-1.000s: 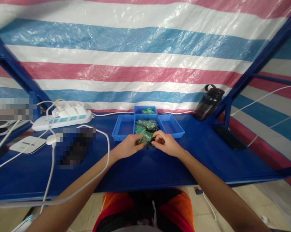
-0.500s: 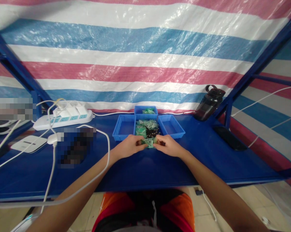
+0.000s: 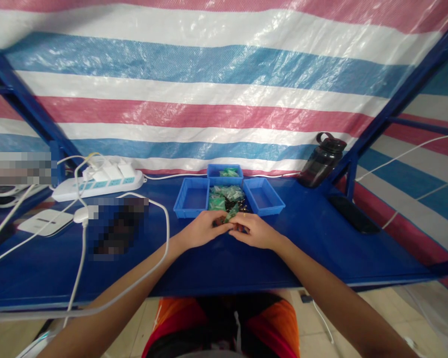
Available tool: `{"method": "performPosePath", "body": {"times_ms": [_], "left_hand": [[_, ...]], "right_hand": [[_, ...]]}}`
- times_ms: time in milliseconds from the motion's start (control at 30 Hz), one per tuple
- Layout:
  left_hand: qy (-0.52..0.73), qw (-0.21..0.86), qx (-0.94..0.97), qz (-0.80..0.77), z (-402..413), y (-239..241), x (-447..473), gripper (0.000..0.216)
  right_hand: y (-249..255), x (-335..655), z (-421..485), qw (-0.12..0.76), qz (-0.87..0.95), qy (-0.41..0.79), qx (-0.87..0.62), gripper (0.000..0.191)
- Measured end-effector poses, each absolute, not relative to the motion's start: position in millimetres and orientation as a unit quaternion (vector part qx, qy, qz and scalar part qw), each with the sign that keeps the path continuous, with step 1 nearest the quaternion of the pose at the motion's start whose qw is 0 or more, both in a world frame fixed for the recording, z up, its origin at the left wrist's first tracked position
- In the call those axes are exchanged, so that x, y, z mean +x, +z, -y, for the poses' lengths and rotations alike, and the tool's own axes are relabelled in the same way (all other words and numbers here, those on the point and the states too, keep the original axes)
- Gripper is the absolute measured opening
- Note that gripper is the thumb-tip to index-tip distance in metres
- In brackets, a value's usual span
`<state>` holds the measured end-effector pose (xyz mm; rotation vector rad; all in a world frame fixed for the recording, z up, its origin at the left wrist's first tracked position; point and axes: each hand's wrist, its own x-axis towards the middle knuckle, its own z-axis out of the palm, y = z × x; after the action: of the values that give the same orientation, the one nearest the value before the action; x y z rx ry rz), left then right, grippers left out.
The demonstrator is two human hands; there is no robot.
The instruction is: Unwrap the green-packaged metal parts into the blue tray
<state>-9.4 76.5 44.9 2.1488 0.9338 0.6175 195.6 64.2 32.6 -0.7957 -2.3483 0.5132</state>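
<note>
My left hand (image 3: 202, 229) and my right hand (image 3: 254, 230) meet at the near edge of the middle blue tray (image 3: 246, 198) on the blue table. Both are pinched together on a small green packet (image 3: 230, 215) held between their fingertips. The middle tray holds several more green packets (image 3: 224, 195) and some small dark parts. An empty blue tray (image 3: 191, 198) stands to its left, another (image 3: 261, 196) to its right. A fourth blue tray (image 3: 224, 172) with a few green packets stands behind.
A white power strip (image 3: 99, 182) with plugs and white cables (image 3: 80, 248) lies at the left. A dark water bottle (image 3: 322, 160) stands at the back right, a black flat object (image 3: 353, 214) near it. A striped tarp forms the back wall. Blue frame posts flank the table.
Both hands have drawn slightly toward me and lowered with the green packet. The packet looks smaller and more crumpled between the fingers than before.
</note>
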Motion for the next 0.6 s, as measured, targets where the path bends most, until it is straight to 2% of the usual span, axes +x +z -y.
{"method": "performPosePath", "body": {"times_ms": [100, 200, 333, 467, 600], "left_hand": [[0.23, 0.366, 0.824, -0.367, -81, 42, -13, 0.03], [0.235, 0.374, 0.819, -0.367, -84, 41, -17, 0.03], [0.243, 0.376, 0.816, -0.366, -87, 43, -19, 0.029], [0.234, 0.377, 0.821, -0.359, -87, 44, -20, 0.026], [0.233, 0.371, 0.821, -0.365, -87, 42, -21, 0.028]], "right_hand": [[31, 197, -65, 0.309, 0.881, 0.196, -0.301, 0.01], [27, 201, -71, 0.353, 0.842, 0.217, -0.346, 0.01], [24, 206, -78, 0.407, 0.779, 0.239, -0.414, 0.027], [27, 207, -79, 0.352, 0.796, 0.281, -0.403, 0.016], [30, 206, -76, 0.336, 0.805, 0.287, -0.395, 0.026]]}}
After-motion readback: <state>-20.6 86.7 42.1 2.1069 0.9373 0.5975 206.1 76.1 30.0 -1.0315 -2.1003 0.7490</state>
